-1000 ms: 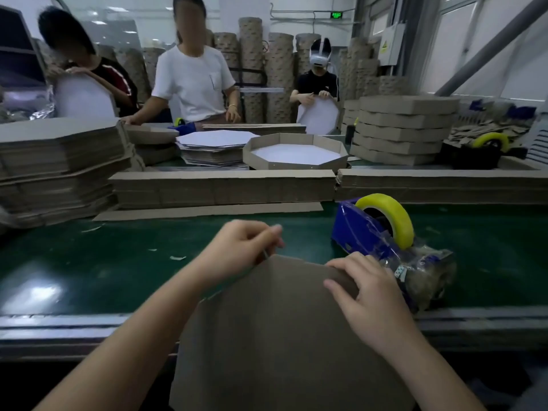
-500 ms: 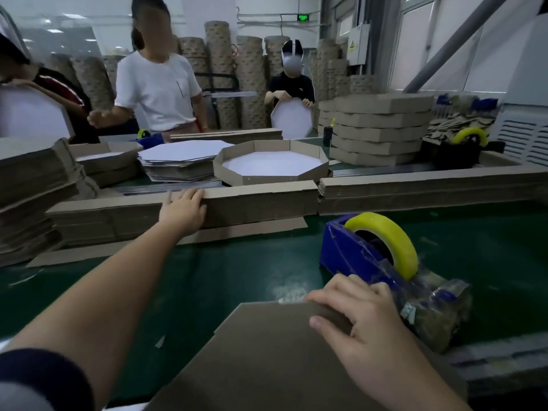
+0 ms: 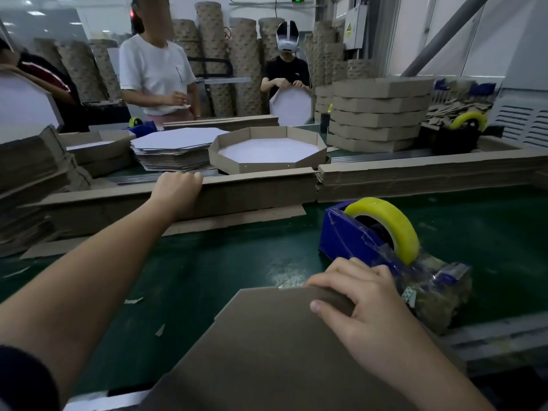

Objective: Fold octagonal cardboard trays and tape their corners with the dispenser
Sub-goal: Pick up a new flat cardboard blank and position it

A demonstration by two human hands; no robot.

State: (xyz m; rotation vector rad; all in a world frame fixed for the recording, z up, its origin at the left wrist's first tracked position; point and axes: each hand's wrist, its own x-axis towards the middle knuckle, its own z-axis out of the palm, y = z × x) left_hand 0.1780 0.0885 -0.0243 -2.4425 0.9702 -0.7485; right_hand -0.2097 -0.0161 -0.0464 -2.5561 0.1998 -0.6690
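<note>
One sheet (image 3: 267,351) runs near-to-far; R hand (image 3: 364,304) grips it; L hand (image 3: 176,188) grips strips (image 3: 261,191).

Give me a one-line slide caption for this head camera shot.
Left hand grips the stacked cardboard strips while the right hand holds a flat tray blank beside the blue tape dispenser.

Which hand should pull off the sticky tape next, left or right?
Probably right. The right hand grips the far edge of the cardboard sheet, just beside the tape dispenser, though it would have to let go. The left hand is far across the green belt, curled over the cardboard strips.
</note>
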